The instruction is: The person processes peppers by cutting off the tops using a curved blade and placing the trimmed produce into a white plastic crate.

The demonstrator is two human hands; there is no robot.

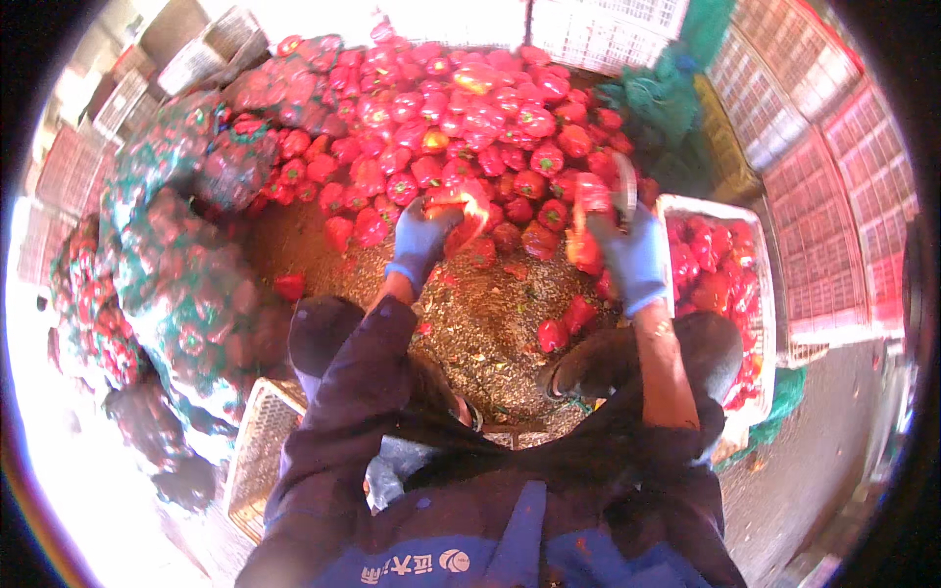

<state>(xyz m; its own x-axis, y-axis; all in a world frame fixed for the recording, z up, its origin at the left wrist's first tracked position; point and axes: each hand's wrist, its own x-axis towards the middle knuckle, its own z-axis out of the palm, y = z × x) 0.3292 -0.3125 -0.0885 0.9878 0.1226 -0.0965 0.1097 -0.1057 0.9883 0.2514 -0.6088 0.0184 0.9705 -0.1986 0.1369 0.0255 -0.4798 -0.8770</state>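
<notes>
My left hand (421,240), in a blue and dark glove, is closed on a cut red bell pepper half (470,213), its pale inner side showing. My right hand (632,255), gloved the same way, grips another red bell pepper piece (592,201), blurred by motion. A thin, pale, knife-like blade (625,181) sticks up from the right hand; its handle is hidden in the glove. Both hands hover apart over the near edge of a large pile of red bell peppers (441,127).
A white crate (770,323) of red pepper pieces stands by my right knee. Net sacks of peppers (186,284) lie at left. An empty-looking crate (257,441) sits by my left leg. Stacked crates (799,186) rise at right. Seeds and scraps litter the ground (490,323).
</notes>
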